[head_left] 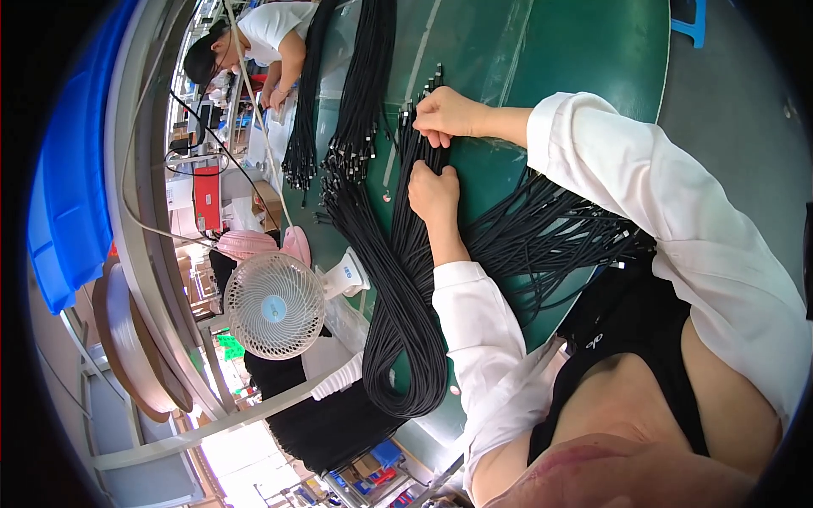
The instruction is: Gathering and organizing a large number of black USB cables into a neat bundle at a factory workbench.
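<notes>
My left hand (434,195) is closed round a bundle of thin black cables (410,233) with small metal connectors at their ends. Just beyond it, my right hand (449,116) has its fingers bent and drawn together over the connector ends of the same bundle. What lies between those fingertips is partly hidden. From my left hand the cables run toward me and loop back in a thick bend. Loose black cables (542,241) fan out to the right beneath my forearms, connectors at their far ends. All of it lies on a green table (584,51).
More black cable bundles (360,93) hang together at the far left of the table. A white fan (275,306) stands left of the looped cables. Across the table, a person in white (275,34) bends over work. A large spool (131,339) and blue bin (72,186) are at the left.
</notes>
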### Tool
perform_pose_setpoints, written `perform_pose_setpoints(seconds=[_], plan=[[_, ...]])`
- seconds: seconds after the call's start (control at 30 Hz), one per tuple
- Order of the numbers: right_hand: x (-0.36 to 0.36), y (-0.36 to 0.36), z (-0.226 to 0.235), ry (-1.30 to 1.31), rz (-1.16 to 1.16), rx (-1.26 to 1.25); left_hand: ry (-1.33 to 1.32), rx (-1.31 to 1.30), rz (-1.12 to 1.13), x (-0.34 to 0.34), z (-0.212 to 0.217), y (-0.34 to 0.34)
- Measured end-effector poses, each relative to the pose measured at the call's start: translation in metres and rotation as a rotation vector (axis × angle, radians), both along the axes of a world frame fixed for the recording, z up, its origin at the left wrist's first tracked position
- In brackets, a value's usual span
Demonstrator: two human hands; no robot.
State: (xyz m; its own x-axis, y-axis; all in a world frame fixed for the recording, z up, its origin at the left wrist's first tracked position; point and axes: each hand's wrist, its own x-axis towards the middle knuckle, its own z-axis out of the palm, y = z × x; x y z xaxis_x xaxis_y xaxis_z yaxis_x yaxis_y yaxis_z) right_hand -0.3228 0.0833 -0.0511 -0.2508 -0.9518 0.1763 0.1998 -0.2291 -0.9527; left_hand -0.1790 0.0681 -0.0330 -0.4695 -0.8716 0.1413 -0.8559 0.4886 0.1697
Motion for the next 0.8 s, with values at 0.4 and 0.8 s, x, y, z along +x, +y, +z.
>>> perform_pose_setpoints(seconds=[0.4, 0.8], plan=[[-0.011, -0.010, -0.002, 0.010, -0.163, -0.049, 1.525, 0.648, -0.358, 0.081, 0.049, -0.017], [0.038, 0.001, 0.053, 0.265, -0.063, 0.006, 1.516, 0.668, -0.346, 0.112, 0.057, 0.002]])
